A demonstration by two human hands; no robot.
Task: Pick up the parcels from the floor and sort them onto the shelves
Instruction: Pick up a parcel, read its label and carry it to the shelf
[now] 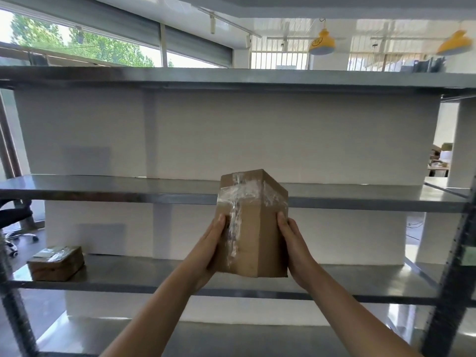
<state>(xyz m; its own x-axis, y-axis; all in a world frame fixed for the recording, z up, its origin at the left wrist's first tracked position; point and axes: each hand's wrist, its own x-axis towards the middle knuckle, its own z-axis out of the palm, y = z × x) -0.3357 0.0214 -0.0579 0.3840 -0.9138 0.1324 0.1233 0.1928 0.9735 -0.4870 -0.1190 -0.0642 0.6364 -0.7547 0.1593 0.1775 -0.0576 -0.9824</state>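
I hold a tall brown cardboard parcel [253,222], wrapped with clear tape, upright in front of the metal shelving unit. My left hand [210,247] grips its left side and my right hand [293,243] grips its right side. The parcel hangs in the air in front of the gap between the middle shelf [103,190] and the lower shelf [128,279]. A second taped brown parcel [56,262] lies flat on the lower shelf at the far left.
The grey top shelf [231,77] spans the view above. A dark perforated upright [453,266] stands at the right and another upright [15,313] at the left. A white wall backs the shelves. An office chair [15,222] sits at the left.
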